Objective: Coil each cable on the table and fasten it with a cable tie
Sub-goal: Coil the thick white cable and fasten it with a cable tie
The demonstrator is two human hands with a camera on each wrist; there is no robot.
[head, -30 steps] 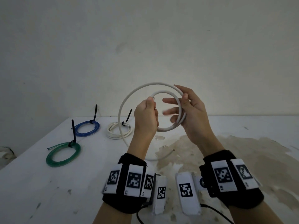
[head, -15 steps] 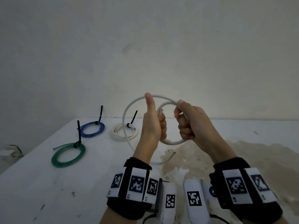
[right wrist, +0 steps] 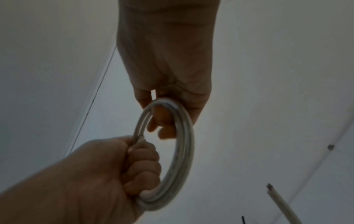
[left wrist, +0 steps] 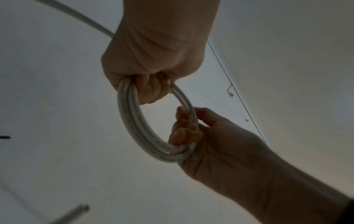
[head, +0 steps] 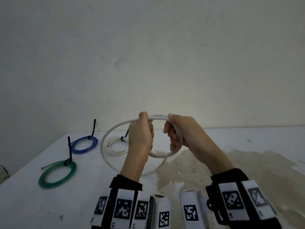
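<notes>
The left hand (head: 141, 136) is closed in a fist round one side of a white cable (head: 159, 155), thumb on top. The right hand (head: 181, 133) hooks its curled fingers through the other side, so both hold a small coil of a few turns in the air above the table (head: 33, 204). A wider loose loop of the same cable swings out to the left and runs down under the left wrist. On the far left of the table lie a green coil (head: 57, 174), a blue coil (head: 85, 144) and a white coil (head: 115, 147), each bound by a black tie (head: 70, 149) whose tail sticks up. A brown stain (head: 214, 162) spreads under the right arm.
</notes>
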